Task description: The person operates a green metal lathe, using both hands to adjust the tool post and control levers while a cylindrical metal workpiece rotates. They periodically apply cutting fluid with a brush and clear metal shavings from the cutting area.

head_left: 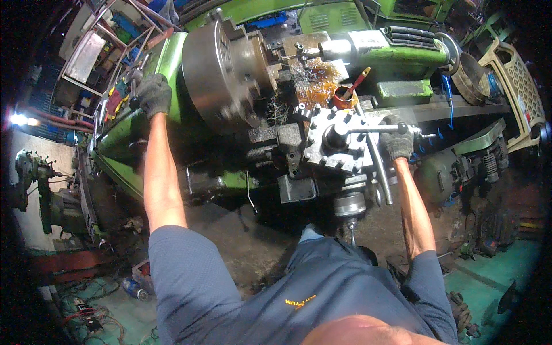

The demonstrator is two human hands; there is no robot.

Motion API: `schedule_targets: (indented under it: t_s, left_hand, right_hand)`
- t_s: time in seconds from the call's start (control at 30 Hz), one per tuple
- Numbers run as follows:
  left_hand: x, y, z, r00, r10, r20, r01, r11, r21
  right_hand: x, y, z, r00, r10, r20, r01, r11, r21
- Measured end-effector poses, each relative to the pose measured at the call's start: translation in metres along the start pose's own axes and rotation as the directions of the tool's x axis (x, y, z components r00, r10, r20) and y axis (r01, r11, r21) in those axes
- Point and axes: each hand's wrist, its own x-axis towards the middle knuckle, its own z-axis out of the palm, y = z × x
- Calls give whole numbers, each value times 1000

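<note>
My left hand, in a dark grey knit glove, is closed on a lever on top of the green lathe headstock. My right hand, gloved alike, is closed at a metal handle right of the square tool post; the glove hides most of its grip. The tool post's clamping lever reaches over this glove, its round knob lying on it. Between my hands, the big lathe chuck looks blurred at its jaws. Beyond the tool post, the tailstock points toward the chuck.
A red cup with a brush stands behind the tool post, beside metal chips and oily brown fluid. A long bar slants down near my right wrist. At right are a round pan and a beige plastic chair.
</note>
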Motion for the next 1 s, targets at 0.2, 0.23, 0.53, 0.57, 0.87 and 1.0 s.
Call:
schedule_targets:
  t_s: [0.2,0.23,0.53,0.57,0.87,1.0]
  left_hand:
    - [-1,-2,-2,999,-5,41,3,999,37]
    - [-1,-2,-2,999,-7,42,6,999,42]
    - [-1,1,-3,999,-8,48,6,1000,24]
    - [-1,-2,-1,999,-2,40,1,1000,23]
    - [-1,-3,0,1000,10,26,-10,1000,-16]
    - [-2,-7,5,999,31,19,-32,999,28]
  right_hand:
    - [-1,-3,-1,999,20,-27,-19,999,35]
    - [-1,-3,-1,999,31,-22,-30,998,47]
    - [-2,2,5,999,22,-27,-21,1000,17]
    - [-1,2,5,999,26,-18,-26,1000,14]
    - [-3,0,3,999,36,-40,-36,999,19]
    - [-1,-3,1,1000,19,-14,-18,999,31]
